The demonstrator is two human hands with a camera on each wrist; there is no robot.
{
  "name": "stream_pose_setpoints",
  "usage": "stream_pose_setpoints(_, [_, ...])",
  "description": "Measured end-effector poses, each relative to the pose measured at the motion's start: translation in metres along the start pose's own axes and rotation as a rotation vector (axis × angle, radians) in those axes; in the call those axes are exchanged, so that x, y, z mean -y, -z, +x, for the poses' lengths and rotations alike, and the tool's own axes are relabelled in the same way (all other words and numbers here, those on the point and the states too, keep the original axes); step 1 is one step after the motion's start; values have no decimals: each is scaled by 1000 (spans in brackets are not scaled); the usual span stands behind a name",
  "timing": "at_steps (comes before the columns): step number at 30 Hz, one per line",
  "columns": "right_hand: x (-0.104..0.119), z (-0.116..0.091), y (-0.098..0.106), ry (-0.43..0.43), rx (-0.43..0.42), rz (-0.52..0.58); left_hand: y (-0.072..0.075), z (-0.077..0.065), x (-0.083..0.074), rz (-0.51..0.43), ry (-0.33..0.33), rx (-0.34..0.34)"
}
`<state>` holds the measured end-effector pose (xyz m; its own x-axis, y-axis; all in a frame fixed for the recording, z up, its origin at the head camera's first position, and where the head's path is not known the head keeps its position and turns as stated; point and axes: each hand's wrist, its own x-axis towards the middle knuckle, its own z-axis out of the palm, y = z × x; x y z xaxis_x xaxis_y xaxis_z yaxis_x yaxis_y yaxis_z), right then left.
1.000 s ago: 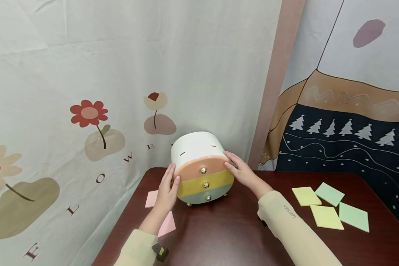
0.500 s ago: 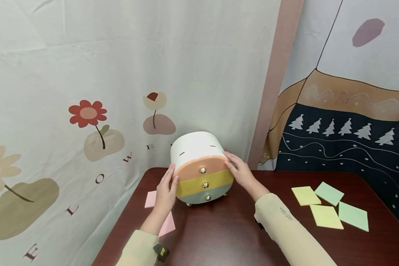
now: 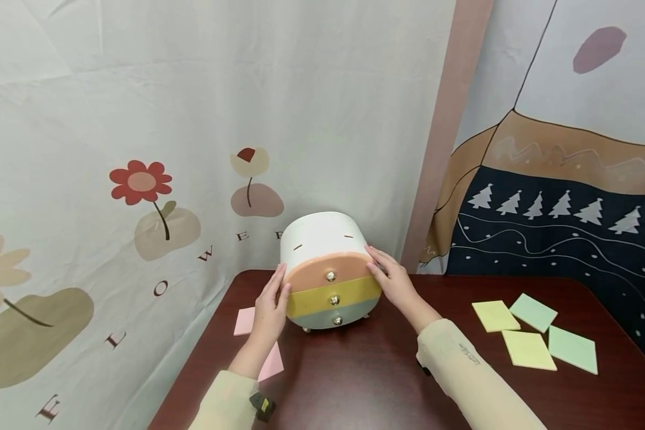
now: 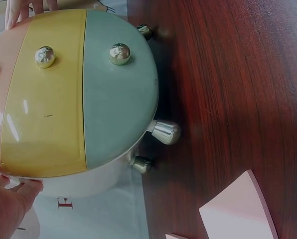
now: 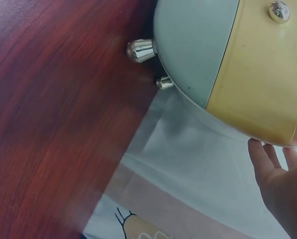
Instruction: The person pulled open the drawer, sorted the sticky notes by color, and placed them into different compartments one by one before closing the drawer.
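A small drawer box (image 3: 328,239) stands on short metallic feet at the back of the table. Its body is white, and its rounded front has orange, yellow (image 4: 44,109) and blue-green (image 5: 193,45) drawers, each with a shiny round knob. All three drawers are closed. My left hand (image 3: 269,313) presses the box's left side with fairly straight fingers (image 4: 29,191), the thumb near the front edge. Against the opposite side rests my right hand (image 3: 395,283), its extended fingers (image 5: 260,162) touching the edge around the yellow and orange drawers.
Pink sticky notes (image 3: 271,363) lie left of the box, partly behind my left forearm. Yellow sticky notes (image 3: 529,350) and green sticky notes (image 3: 572,349) are spread on the right of the dark red table (image 3: 355,382). A printed curtain (image 3: 344,119) hangs close behind.
The drawer box has shifted slightly to the right in the last half second, and my right hand has moved with it. Both hands stay on its sides. The sticky notes have not moved.
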<state>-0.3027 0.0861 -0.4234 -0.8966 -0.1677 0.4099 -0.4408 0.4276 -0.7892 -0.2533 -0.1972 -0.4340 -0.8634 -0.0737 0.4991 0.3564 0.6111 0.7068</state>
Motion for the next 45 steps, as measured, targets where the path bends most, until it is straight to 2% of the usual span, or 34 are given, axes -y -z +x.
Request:
stream_pose_setpoints(19, [-2, -14, 17, -38, -8, -12, -13, 3, -4, -55, -19, 29])
stream_pose_setpoints(29, [-5, -21, 28, -50, -24, -36, -22, 6, -11, -73, -17, 49])
stream_pose_setpoints(45, [-8, -31, 41, -32, -72, -60, -35, 9, -17, -104, -77, 77])
